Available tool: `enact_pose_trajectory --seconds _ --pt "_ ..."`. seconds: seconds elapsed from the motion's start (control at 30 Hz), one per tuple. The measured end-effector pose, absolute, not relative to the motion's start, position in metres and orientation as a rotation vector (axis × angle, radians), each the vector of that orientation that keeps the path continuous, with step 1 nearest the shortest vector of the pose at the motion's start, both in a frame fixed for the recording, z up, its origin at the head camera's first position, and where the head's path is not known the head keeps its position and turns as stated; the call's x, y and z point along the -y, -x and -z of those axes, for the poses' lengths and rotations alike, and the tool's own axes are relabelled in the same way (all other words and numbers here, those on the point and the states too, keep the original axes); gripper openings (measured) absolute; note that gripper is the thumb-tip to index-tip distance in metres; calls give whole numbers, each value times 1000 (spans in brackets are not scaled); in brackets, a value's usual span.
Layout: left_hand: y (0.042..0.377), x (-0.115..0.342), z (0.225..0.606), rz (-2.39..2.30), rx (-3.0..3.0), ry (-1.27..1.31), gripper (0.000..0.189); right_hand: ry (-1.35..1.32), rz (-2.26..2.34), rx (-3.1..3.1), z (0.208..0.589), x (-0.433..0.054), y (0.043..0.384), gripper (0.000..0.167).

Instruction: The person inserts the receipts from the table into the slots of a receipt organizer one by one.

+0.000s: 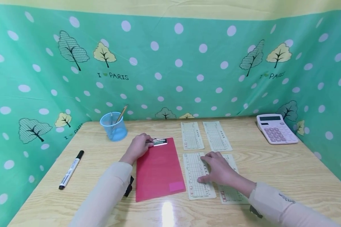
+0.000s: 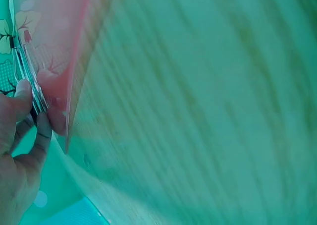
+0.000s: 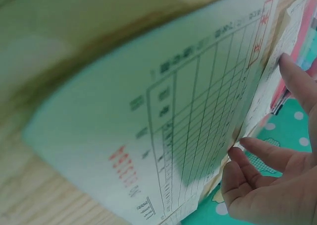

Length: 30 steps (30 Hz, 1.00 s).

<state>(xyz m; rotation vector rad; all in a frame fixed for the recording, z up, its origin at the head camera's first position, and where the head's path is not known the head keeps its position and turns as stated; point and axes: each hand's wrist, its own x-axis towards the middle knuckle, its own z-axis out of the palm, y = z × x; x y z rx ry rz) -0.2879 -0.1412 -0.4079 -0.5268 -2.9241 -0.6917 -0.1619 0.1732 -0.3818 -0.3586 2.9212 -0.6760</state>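
Beneath the right hand (image 1: 218, 168), the right-wrist view is showing me a red number (image 3: 123, 165) on the near right sheet (image 1: 228, 194), which I am not making out in the head view. At the left hand (image 1: 139, 147), the left-wrist view is revealing fingertips meeting the metal clip (image 1: 160, 142), while the head view is giving me mainly the back of that hand.

Between the hands, the red clipboard (image 1: 159, 170) is lying on the counter (image 1: 284, 189). Beyond the right hand, two far sheets (image 1: 192, 135) (image 1: 217, 135) are lying side by side, and a calculator (image 1: 277, 129) is sitting farther right. Left of the left hand, a marker (image 1: 71, 170) is lying; past that hand, a blue mesh cup (image 1: 119, 134) is holding a pencil (image 1: 121, 114). The right forearm is covering part of the near right sheet.

The left hand is pinching the metal clip. The right hand is holding thumb and fingers apart over the near left sheet (image 1: 195, 170); I cannot tell whether they are pressing it.
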Motion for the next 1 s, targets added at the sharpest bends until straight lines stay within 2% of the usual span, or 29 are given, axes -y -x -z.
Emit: enact_pose_trajectory --seconds 0.73,1.0 --pt "293 142 401 876 3037 453 17 325 648 -2902 382 -173 166 91" --pt "292 138 395 831 3110 413 21 301 572 -2935 378 -177 167 105"
